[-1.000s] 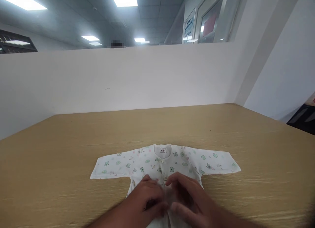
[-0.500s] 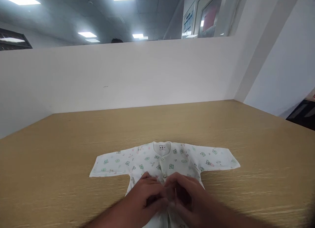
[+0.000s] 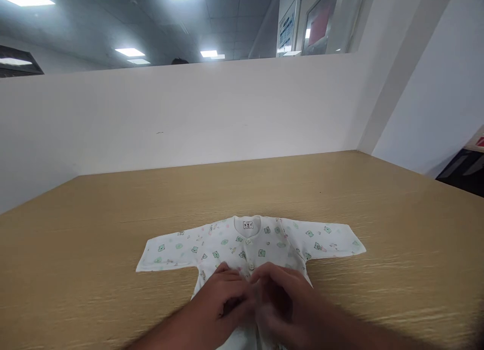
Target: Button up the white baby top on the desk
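A small white baby shirt (image 3: 223, 243) with a green and pink animal print lies face up, its sleeves spread to both sides. Buttons run down its front, and the upper ones look fastened. My left hand (image 3: 223, 302) is closed on the left side of the front placket, fingers curled in a pinch. Close against it, my right hand (image 3: 283, 302) pinches the other side of the placket, its thumb smeared by motion. Whatever button lies between the fingertips is hidden. Below the hands the front edges show a gap.
The shirt rests on a wooden table (image 3: 113, 219). A white partition (image 3: 212, 118) stands along the back, with a white wall (image 3: 427, 103) at the right. A black object (image 3: 463, 171) sits at the far right edge.
Both hands stay at the same spot on the placket, with the right thumb and fingers shifting slightly. The whole view has moved a little.
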Demonstrator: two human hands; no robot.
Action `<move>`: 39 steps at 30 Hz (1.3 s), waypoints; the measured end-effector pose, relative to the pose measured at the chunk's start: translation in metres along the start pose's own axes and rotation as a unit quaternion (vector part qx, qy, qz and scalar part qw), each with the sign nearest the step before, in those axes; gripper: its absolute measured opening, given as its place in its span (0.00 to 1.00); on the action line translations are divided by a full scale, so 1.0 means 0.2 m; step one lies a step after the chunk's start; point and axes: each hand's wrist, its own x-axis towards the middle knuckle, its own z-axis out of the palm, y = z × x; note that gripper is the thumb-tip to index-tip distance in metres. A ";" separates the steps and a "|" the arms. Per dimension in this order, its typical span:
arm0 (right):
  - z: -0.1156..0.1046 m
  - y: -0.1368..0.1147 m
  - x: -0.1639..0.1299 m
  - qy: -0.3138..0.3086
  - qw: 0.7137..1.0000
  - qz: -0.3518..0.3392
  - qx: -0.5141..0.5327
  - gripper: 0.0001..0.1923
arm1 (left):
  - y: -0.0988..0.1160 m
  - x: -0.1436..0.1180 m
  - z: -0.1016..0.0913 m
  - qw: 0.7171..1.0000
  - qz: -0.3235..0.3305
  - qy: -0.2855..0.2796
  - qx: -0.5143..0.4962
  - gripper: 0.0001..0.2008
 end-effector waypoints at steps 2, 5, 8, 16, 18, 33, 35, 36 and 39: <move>0.00 0.00 0.00 0.011 1.000 -0.006 -0.005 0.17 | 0.00 0.00 0.00 1.000 0.006 -0.004 0.002 0.15; 0.01 0.00 0.00 0.056 0.998 -0.010 0.006 0.12 | 0.00 0.00 0.00 1.000 0.008 -0.004 0.007 0.14; 0.02 0.01 0.00 0.061 0.998 -0.012 -0.012 0.12 | -0.01 0.00 0.01 1.000 -0.001 -0.005 0.007 0.12; 0.02 0.04 0.00 0.053 0.999 0.001 0.000 0.16 | 0.00 0.00 0.00 1.000 0.011 -0.011 0.005 0.13; 0.02 0.05 -0.01 0.042 0.999 -0.004 0.001 0.16 | 0.00 0.00 -0.01 1.000 0.009 -0.014 0.004 0.12; 0.00 0.02 0.00 0.000 0.999 0.021 0.031 0.23 | 0.00 0.00 0.00 1.000 0.004 -0.016 0.004 0.17; 0.00 0.03 0.00 -0.006 0.999 0.011 0.039 0.22 | 0.00 0.00 0.00 1.000 0.007 -0.018 0.001 0.15; 0.00 0.03 0.00 -0.011 0.999 0.001 0.043 0.21 | 0.00 0.00 0.00 1.000 0.010 -0.019 0.003 0.14; 0.00 0.04 0.01 -0.015 0.998 -0.029 0.061 0.19 | -0.02 0.00 0.00 0.999 0.028 -0.013 0.011 0.14</move>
